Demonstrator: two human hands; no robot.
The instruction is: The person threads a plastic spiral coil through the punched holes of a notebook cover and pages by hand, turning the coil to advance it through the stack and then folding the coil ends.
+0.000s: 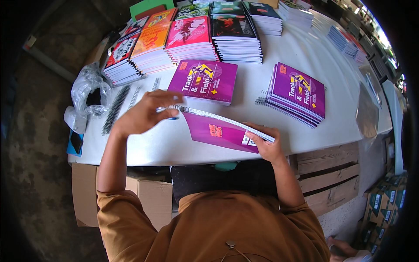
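Note:
A purple notebook [204,133] is tilted above the near part of the table, its page edges facing up. My right hand [268,143] grips its right end, thumb on the cover and fingers behind. At the opposite end of the page edge, a metal spiral coil [178,107] sticks out to the left. My left hand [146,111] is at that coil with thumb and fingers curled round its end, slightly blurred. A small blue thing [173,117] shows just below those fingers; its kind is unclear. Behind the notebook lies a stack of purple covers with pages [203,83].
Spiral-bound purple notebooks [299,89] are stacked at the right. Loose spiral coils [117,109] lie at the left beside a clear plastic bag [89,94]. Stacks of orange [152,41], pink [188,35] and dark notebooks [235,37] line the back. Cardboard boxes [150,198] stand below the table.

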